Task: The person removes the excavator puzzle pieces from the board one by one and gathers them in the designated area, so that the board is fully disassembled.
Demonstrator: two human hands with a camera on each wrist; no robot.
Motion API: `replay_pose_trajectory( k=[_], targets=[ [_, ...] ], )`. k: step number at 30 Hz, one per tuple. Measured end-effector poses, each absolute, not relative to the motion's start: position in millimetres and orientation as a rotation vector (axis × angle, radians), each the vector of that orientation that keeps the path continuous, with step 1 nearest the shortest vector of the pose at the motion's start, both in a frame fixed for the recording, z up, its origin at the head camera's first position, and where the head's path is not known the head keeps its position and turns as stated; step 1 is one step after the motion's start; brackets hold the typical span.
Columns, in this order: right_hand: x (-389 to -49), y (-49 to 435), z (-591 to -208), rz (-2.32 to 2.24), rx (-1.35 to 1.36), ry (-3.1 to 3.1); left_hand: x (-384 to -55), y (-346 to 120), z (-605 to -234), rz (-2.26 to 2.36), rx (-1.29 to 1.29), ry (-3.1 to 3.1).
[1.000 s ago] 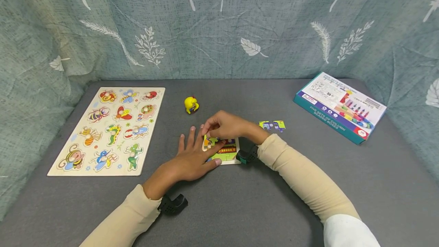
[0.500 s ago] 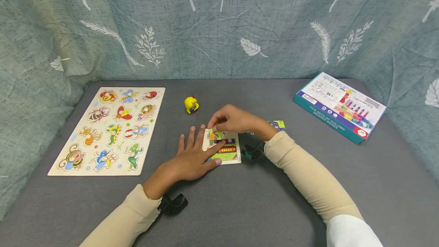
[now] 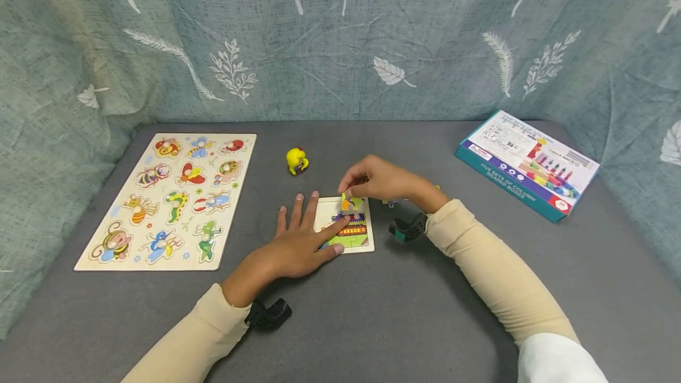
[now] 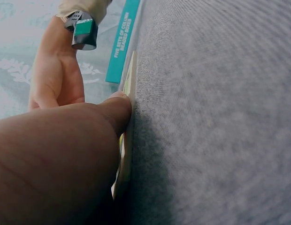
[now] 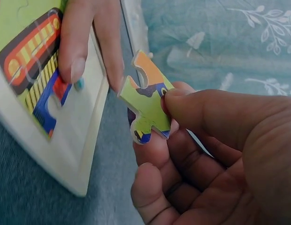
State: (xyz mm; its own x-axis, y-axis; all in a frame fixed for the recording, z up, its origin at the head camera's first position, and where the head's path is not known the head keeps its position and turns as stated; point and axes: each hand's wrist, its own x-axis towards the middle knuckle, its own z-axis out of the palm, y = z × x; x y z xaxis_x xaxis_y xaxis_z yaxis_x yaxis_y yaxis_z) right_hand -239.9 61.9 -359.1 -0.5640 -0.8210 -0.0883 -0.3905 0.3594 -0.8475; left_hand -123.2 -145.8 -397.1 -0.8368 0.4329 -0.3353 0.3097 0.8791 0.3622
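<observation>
My right hand (image 3: 383, 181) pinches a jigsaw piece (image 5: 150, 105), green with orange and dark blue patches, between thumb and fingers. In the head view it hangs over the upper part of a small wooden puzzle board (image 3: 326, 207). Joined pieces with a red, yellow and blue vehicle picture (image 5: 35, 61) fill the board's near part; its far part is bare wood. Spread flat over the board's left side, my left hand (image 3: 298, 251) has its fingers straight. Its thumb (image 4: 118, 110) rests at the board's edge in the left wrist view.
Loose puzzle pieces (image 3: 392, 202) lie right of the board, partly hidden by my right wrist. A yellow toy (image 3: 296, 161) stands behind. At left lies a large insect peg puzzle (image 3: 175, 182); at back right, a beaded-boxes carton (image 3: 524, 164). A patterned curtain (image 3: 340, 64) hangs behind the table.
My right hand has lifted the jigsaw piece from the board's upper left and moved it right and away, uncovering bare wood. My left hand has stayed in place.
</observation>
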Motion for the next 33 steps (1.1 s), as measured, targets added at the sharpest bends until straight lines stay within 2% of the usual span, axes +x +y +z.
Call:
replay_pose_trajectory(
  k=[33],
  targets=[
    [-240.7, 109.5, -366.4, -1.024, -0.994, 2.132, -122.4, -145.1, -395.9, 0.421, 0.54, 2.648]
  ],
)
